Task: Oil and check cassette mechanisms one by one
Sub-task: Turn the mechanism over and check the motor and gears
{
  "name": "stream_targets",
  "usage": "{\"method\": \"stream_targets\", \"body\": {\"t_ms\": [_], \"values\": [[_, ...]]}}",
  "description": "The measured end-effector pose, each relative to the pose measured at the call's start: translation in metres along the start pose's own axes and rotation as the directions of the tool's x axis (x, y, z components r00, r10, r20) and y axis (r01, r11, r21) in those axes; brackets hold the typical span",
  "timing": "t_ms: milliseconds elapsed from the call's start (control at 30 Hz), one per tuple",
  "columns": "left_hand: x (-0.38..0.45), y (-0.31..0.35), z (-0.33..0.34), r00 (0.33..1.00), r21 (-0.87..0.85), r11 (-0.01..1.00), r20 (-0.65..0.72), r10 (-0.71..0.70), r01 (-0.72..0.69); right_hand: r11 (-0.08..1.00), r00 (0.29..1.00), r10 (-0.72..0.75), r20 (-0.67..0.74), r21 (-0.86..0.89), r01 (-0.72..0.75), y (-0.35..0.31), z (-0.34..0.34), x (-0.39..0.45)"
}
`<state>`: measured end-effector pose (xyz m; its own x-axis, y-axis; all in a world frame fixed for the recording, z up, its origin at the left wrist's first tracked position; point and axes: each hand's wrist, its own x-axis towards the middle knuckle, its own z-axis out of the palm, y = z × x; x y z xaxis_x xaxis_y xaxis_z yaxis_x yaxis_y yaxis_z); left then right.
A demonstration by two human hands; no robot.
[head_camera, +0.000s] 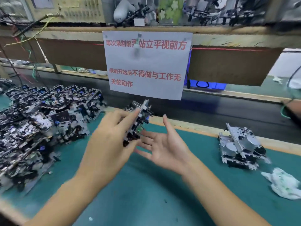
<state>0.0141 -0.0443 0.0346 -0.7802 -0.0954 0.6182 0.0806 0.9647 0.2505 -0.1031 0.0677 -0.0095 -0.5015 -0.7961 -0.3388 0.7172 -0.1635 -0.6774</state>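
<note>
My left hand point(112, 137) grips a cassette mechanism point(138, 121) of black plastic and bright metal, held on edge above the green mat. My right hand point(164, 144) is open, palm turned toward the mechanism, its fingertips just beneath the lower end. A large stack of cassette mechanisms point(44, 121) fills the left side of the bench. A small pile of two or three mechanisms point(239, 147) lies on the mat at the right.
A white paper sign point(146, 64) with red writing hangs from the shelf ahead. A crumpled white rag point(283, 183) lies at the right. The green mat point(146, 190) covers the bench; a dark conveyor belt point(228, 110) runs behind it.
</note>
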Motion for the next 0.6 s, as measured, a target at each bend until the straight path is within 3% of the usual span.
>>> {"method": "stream_targets", "body": {"t_ms": [100,200,433,533,600], "values": [[-0.024,0.053,0.041,0.975,-0.048,0.974,-0.02,0.219,-0.22,0.998,0.994,-0.014,-0.111,0.06,0.021,-0.003,-0.045,-0.06],[-0.048,0.106,0.084,0.897,-0.061,0.897,-0.098,0.432,-0.438,0.996,0.971,-0.017,-0.239,0.078,0.037,0.0,-0.089,-0.122],[-0.08,0.208,0.133,0.786,-0.102,0.78,-0.111,0.608,-0.618,1.0,0.888,-0.022,-0.459,-0.003,0.023,0.008,-0.165,-0.249],[-0.09,0.237,0.146,0.703,-0.085,0.698,-0.04,0.71,-0.711,0.989,0.84,-0.035,-0.541,-0.142,-0.05,0.012,-0.185,-0.286],[-0.092,0.249,0.154,0.634,-0.077,0.631,-0.017,0.773,-0.772,0.921,0.76,-0.132,-0.637,-0.363,-0.144,0.011,-0.196,-0.3]]}}
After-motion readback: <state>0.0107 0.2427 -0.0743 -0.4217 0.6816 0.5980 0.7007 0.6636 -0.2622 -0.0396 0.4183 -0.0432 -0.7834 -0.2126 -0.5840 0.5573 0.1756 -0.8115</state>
